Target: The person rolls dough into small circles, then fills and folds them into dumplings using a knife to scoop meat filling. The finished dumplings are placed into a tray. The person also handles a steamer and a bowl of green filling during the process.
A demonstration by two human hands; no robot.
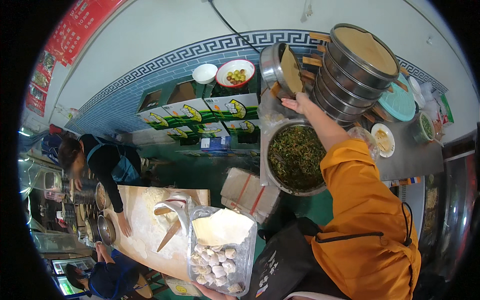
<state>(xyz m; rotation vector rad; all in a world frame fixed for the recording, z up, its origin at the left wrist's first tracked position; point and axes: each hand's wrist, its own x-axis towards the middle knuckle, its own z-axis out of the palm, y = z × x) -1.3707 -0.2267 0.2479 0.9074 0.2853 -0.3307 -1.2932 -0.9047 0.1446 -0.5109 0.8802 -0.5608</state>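
Note:
My right hand [296,103] is raised at the lower edge of a tilted metal steamer tray [270,67], beside its beige liner [290,69]; some fingers are stretched out, and its grip is unclear. Below it sits a large metal bowl [272,161] of chopped green filling [296,157]. At the bottom, my left hand [208,292] is at the near edge of a clear plastic tray [243,270], mostly hidden. The tray bears a stack of pale dough wrappers [223,227] and several folded dumplings [217,268]. It lies by the end of a floured board [150,225].
Stacked metal steamers [348,75] with wooden handles stand right of my right hand, near a turquoise basket [399,99] and a plate [382,140]. Cartons [232,108] line the tiled wall. A person in a blue apron [125,165] leans over the board; another person [112,275] is at lower left.

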